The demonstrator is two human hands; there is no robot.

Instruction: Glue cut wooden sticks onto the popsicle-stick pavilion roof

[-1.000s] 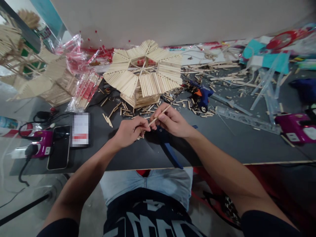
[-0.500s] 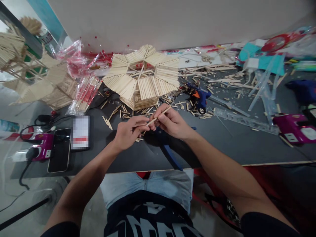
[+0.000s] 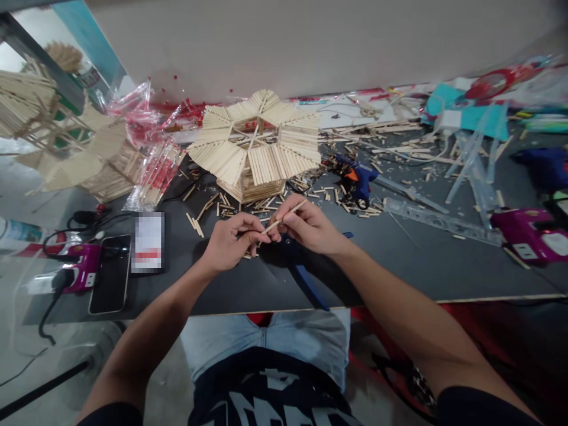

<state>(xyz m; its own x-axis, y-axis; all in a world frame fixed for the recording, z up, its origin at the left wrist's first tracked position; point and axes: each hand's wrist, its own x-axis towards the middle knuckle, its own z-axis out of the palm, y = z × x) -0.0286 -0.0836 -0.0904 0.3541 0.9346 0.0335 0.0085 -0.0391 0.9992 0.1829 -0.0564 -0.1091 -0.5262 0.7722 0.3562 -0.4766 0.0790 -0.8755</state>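
Observation:
A thin wooden stick is held slantwise between my two hands above the table. My left hand pinches its lower end between thumb and fingers. Farther up, my right hand grips the same stick, its tip poking out past the thumb. Below my right hand lies a tool with blue handles, its head partly hidden. Just beyond both hands stands a star-shaped structure built of wooden sticks.
Cut stick pieces litter the table. A blue glue gun lies right of the structure. At left are a phone, purple power strip and bagged sticks; clear glue sticks lie at right.
The whole view has shifted slightly. My left fingers have closed in a little on the stick's lower end; both hands keep their hold on it.

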